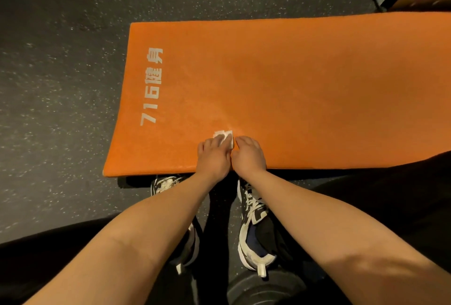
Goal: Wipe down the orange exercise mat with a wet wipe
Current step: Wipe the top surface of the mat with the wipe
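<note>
Your left hand (pixel 213 158) lies fingers-forward on the wet wipe (pixel 223 136), flat and fairly straight, pressing it onto the orange mat (pixel 292 85). Your right hand (pixel 249 155) sits touching the left one, at its 3 o'clock, fingers bent down at the wipe's right edge. You cannot tell from here whether they pinch the wipe or just rest on the mat. The wipe is small and folded, near the mat's 6 o'clock edge, toward its left end. The mat runs from frame centre out past 3 o'clock, flat on the dark speckled floor (pixel 61 60). Your shoes (pixel 253 207) stand at 6 o'clock, just off the mat's near edge.

Risks, as judgement:
- The wipe is tiny against this mat. It will likely dry or load with dirt before the far end, leaving streaks or missed bands.
- With only flat fingers on it, the wipe may bunch or slip out on a fast push.
- The strip at 12 o'clock and the whole 3 o'clock run are a long reach from this crouch, so you may overbalance or step on wet mat.
- Hard strokes toward 9 o'clock could shift or curl the mat's corner.

Writing: white print along the mat's 9 o'clock end, turned sideways to you, reads "716健身" (pixel 151 87). Shoe markings are too blurred to read.
</note>
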### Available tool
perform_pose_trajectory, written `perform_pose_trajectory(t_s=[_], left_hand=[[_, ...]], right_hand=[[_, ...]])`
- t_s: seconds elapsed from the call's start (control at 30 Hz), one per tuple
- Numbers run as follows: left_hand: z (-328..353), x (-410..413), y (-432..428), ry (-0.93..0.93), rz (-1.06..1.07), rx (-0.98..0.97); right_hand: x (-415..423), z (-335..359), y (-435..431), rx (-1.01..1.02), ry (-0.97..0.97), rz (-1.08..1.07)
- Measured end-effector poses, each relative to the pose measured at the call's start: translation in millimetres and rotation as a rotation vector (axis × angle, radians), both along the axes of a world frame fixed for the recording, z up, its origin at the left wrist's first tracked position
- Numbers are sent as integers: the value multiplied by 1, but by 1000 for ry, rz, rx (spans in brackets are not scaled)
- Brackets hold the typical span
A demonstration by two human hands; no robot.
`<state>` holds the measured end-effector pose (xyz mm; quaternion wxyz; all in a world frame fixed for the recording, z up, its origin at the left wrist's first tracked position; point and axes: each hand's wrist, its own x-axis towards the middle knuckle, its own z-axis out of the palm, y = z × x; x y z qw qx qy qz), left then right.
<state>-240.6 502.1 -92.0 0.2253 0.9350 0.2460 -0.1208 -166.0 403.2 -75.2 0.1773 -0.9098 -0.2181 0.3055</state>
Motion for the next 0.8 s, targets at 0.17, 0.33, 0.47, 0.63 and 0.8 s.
perform_pose_trajectory(t_s=[0.17, 0.33, 0.47, 0.63, 0.8], left_hand=[[-9, 2, 10, 31, -57, 34], [-12, 17, 31, 141, 91, 20], [-11, 19, 20, 139, 31, -81], [-10, 11, 9, 79, -46, -117], [-3, -3, 10, 92, -24, -58]], right_hand=[[-2, -6, 1, -14, -15, 6], [-1, -8, 2, -24, -34, 13], [0, -8, 2, -21, -33, 7], [-1, -8, 1, 26, -27, -28], [-6, -7, -4, 38, -11, 24]])
